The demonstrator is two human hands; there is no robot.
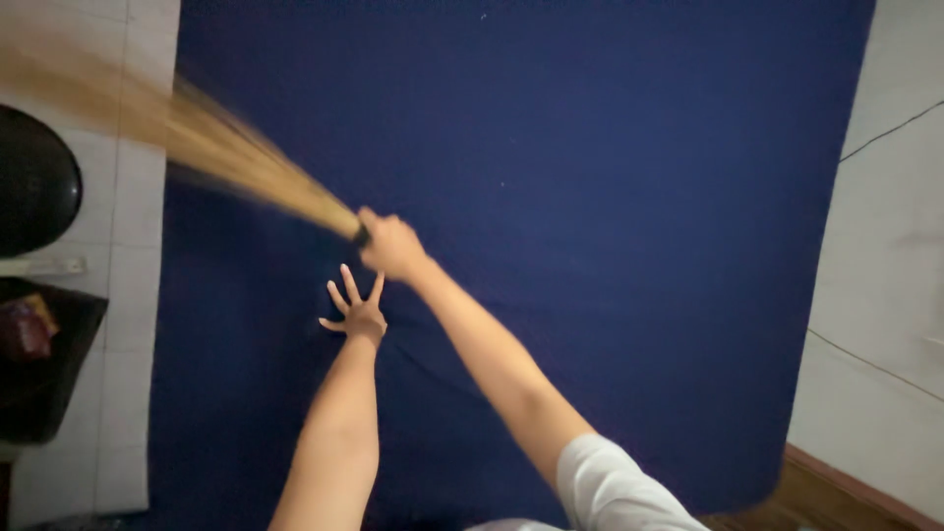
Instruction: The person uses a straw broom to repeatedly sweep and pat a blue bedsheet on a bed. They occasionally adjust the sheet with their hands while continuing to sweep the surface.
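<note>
A large dark blue cloth (590, 197) lies spread flat over most of the view. My left hand (356, 311) is pressed on it with fingers spread apart. Just above it, my right hand (390, 243) is closed around the handle of a straw broom (216, 147). The broom's tan bristles fan out to the upper left, blurred by motion, over the cloth's left edge.
White floor tiles (118, 324) run down the left side, with a round black object (34, 182) and a dark tray (44, 359) on them. A white wall (885, 295) stands at the right, and a wooden edge (836, 492) at the bottom right.
</note>
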